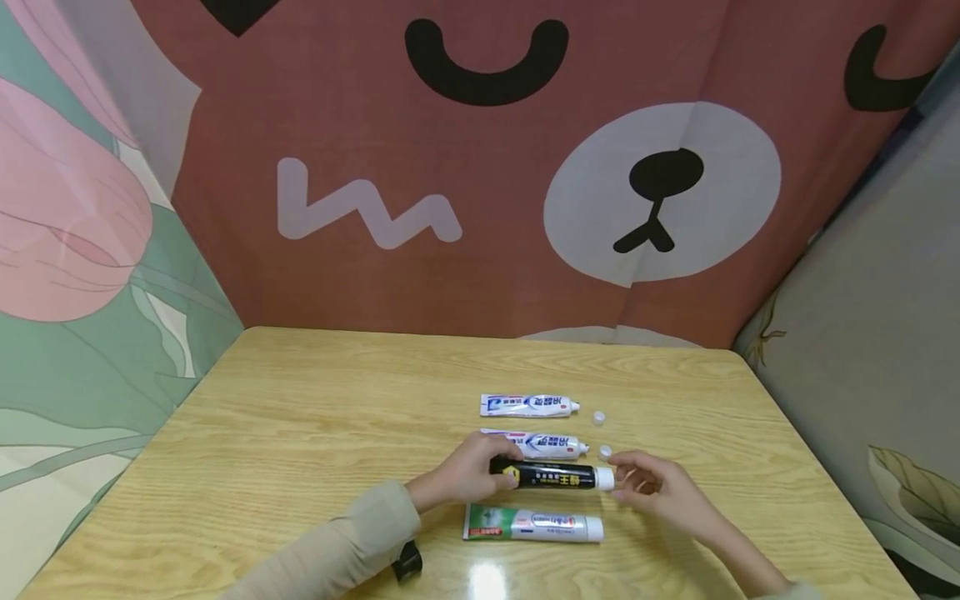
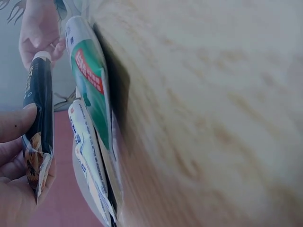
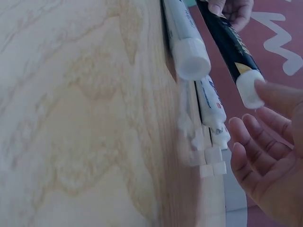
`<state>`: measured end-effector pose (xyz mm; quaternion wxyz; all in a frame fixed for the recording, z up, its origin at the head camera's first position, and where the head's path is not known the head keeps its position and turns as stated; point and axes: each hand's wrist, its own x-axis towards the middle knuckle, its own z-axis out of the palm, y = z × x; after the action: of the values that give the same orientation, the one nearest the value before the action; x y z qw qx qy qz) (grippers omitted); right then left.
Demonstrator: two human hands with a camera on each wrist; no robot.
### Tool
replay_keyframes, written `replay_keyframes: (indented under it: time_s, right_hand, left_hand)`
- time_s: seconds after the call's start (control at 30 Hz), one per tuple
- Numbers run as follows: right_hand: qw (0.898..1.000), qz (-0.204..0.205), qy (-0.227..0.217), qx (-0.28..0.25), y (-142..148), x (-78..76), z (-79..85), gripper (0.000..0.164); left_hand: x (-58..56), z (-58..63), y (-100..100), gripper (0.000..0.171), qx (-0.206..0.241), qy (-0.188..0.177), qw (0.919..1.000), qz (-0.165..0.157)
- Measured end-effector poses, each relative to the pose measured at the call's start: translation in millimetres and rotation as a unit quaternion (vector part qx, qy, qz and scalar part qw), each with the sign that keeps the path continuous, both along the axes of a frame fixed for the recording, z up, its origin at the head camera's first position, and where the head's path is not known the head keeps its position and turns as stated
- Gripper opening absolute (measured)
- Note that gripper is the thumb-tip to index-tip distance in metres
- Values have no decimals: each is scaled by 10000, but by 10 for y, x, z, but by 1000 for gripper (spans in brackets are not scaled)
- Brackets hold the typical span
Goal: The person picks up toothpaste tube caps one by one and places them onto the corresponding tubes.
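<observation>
A black toothpaste tube (image 1: 551, 476) with a white cap (image 3: 249, 89) is held over the table. My left hand (image 1: 474, 471) grips its tail end, thumb on the near side. At the cap end, my right hand (image 1: 660, 492) has its thumb touching the cap, index fingertip just past the cap's end and the other fingers loosely bent. Nearer me lies a green-and-white toothpaste tube (image 1: 534, 525), its white cap on. Beyond the black tube are two uncapped white-and-blue toothpaste tubes, the farther one (image 1: 527, 406) and the nearer one (image 1: 555, 446), partly hidden by my left hand.
Two small white caps, one farther (image 1: 599, 417) and one nearer (image 1: 605, 452), lie right of the white-and-blue tubes. A black object (image 1: 407, 562) shows beside my left sleeve. The wooden table (image 1: 337, 392) meets a bear-print cloth (image 1: 420, 283) at its back edge.
</observation>
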<state>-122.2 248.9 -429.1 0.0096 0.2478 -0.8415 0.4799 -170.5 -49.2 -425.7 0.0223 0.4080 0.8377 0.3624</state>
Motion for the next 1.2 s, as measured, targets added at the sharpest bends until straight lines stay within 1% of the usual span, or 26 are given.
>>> replay_keyframes:
  time_s: [0.1,0.2,0.27,0.33,0.43,0.57,0.63,0.73,0.83,0.87,0.93,1.0,1.1,1.17,1.2]
  right_hand:
    - [9997,169,188,-9,-27,-4,-8,32]
    - [9994,95,317,124,-46,-9,-5,22]
    - [9995,7,239,194,-51,-14,0,19]
    - [9995,-77,146,279,-51,-19,3,20]
    - [9994,-54,132,311,-50,-29,-7,27]
    - [9993,-17,266,271,-50,-37,-36,32]
    - [9993,-48,258,249,-54,-36,-40,26]
    - [9996,-11,245,155,-64,-35,-33,9]
    - [9998,39,161,118,-72,-33,-24,20]
    - [9998,52,173,90,-75,-30,-23,21]
    - [9999,-19,98,121,-77,-22,-23,16]
    - [9997,-94,172,139,-75,-21,-28,13]
    - [9993,-168,272,176,-73,-21,-31,24]
    - [9994,-150,259,152,-71,-24,-33,21]
    - [9996,-129,215,137,-70,-26,-31,15]
  left_hand:
    - [-7,-20,4,22,35,94,9999,-41]
    - [-21,-29,4,23,120,102,9998,-74]
    - [-28,-22,-3,23,164,44,9998,-57]
    - [-33,-10,-12,23,171,-18,9998,-31]
    - [-31,10,-27,23,130,-76,9999,-1]
    - [-22,26,-39,23,97,-74,9999,15]
    - [-17,33,-39,23,108,-70,9999,17]
    - [-12,45,-30,23,100,-67,9999,23]
    - [-7,60,-22,23,70,-79,9999,27]
    - [-7,61,-20,23,64,-87,9999,28]
    - [-5,61,-20,23,59,-84,9999,24]
    - [-7,55,-21,23,78,-90,9999,22]
    - [-8,49,-23,23,113,-111,9999,23]
    - [-8,48,-24,23,115,-88,9999,22]
    - [-6,50,-24,23,110,-71,9999,23]
